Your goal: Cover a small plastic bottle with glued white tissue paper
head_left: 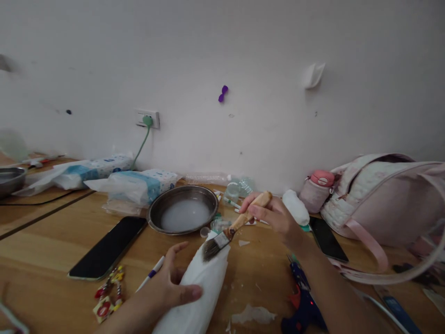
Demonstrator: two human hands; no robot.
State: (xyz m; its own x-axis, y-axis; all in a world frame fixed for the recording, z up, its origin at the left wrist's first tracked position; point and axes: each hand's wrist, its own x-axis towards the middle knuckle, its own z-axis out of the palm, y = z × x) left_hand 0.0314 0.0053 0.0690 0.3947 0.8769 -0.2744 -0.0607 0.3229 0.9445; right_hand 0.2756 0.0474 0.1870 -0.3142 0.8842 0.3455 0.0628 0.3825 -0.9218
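Note:
My right hand (pixel 274 217) is closed around the wooden handle of a paintbrush (pixel 239 221). Its dark bristles rest on the upper end of a long white shape (pixel 205 287) with a damp, papery surface. From the left side, my left hand (pixel 170 283) holds this white shape, thumb on top and index finger stretched out; its other fingers are partly hidden. Just beyond stands a metal bowl (pixel 184 209) with cloudy, whitish liquid. Scraps of white paper (pixel 253 315) lie on the wooden table to the right of the shape.
A phone (pixel 108 248), a beaded charm (pixel 110 292) and a marker (pixel 151 272) lie left. Under my right forearm is a blue glue gun (pixel 301 301) with a red light. Tissue packs (pixel 146 184) and clear bottles (pixel 232 188) line the wall; a pink bag (pixel 389 199) stands right.

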